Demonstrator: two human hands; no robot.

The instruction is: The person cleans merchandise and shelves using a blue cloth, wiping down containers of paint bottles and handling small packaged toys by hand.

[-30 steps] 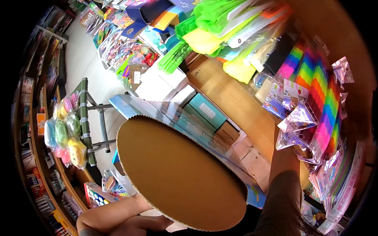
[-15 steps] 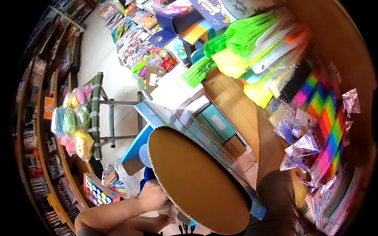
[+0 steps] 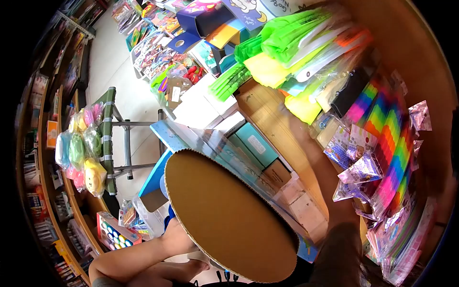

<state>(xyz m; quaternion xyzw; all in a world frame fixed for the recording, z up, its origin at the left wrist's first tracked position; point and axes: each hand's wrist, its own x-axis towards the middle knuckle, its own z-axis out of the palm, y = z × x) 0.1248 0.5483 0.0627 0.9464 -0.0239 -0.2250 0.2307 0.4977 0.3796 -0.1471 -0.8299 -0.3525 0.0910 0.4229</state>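
Note:
A large oval cardboard panel [image 3: 234,217] with a corrugated edge tilts across the lower middle. My left hand [image 3: 179,238] is closed at its left edge, fingers partly hidden behind it; a bit of dark blue shows above the knuckles. Behind the panel are a light-blue printed board [image 3: 165,136] and a clear plastic sheet [image 3: 210,143]. My right arm reaches up on the right, and my right hand [image 3: 300,128] is smeared by motion near yellow-green plastic packs [image 3: 303,107] at a wooden surface [image 3: 267,107]. Its fingers cannot be made out.
Teal boxes [image 3: 256,143] and white boxes [image 3: 203,103] lie beyond the panel. Rainbow-striped packs [image 3: 389,138] and shiny purple packets [image 3: 358,170] fill the right side. Bagged soft toys [image 3: 83,146] rest on a folding stool [image 3: 109,143] at left, near bookshelves [image 3: 52,158].
The whole view has shifted, so most things appear farther left. My left hand stays at the cardboard panel. My right arm and hand have moved a little against the wooden surface.

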